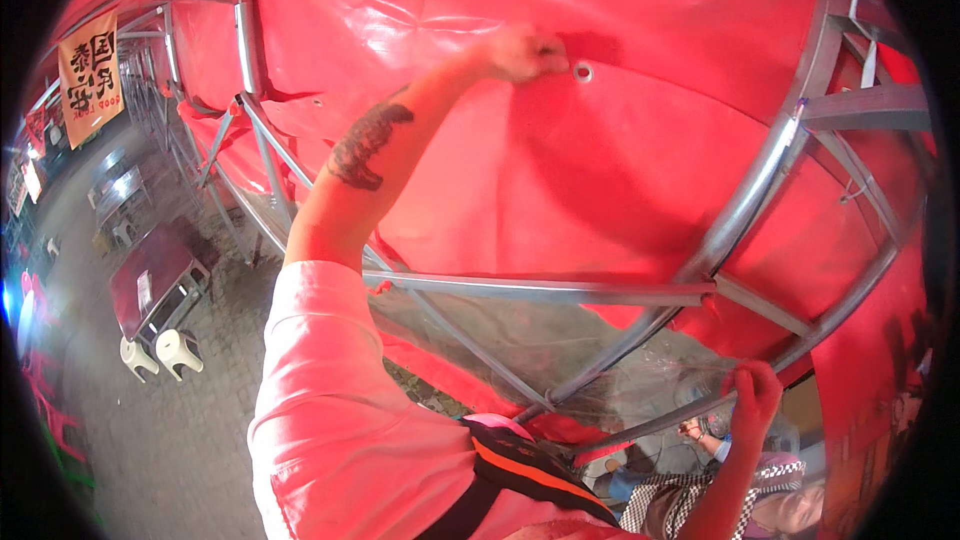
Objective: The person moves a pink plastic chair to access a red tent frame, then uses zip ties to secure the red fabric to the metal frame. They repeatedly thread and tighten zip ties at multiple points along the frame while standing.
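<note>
My left arm reaches up, and my left hand (530, 57) is closed at the hem of a large red tarp (430, 190). Just right of that hand, a metal eyelet (583, 72) shows in the tarp. My fingertips are blurred, but they seem to pinch the hem. Lower down at the right, my right hand (757, 392) has its fingers curled around the edge of a clear plastic sheet (690, 368). The sheet stretches leftward from it in thin creases, below a metal crossbar (540, 290).
Curved metal tubes (745, 205) frame the tarp. Behind the plastic at lower right is another person in checked clothing (660, 505), one hand (690, 428) raised. To the left, a dark red table (150, 280) and white stools (178, 353) stand on paving; an orange banner (90, 80) hangs beyond.
</note>
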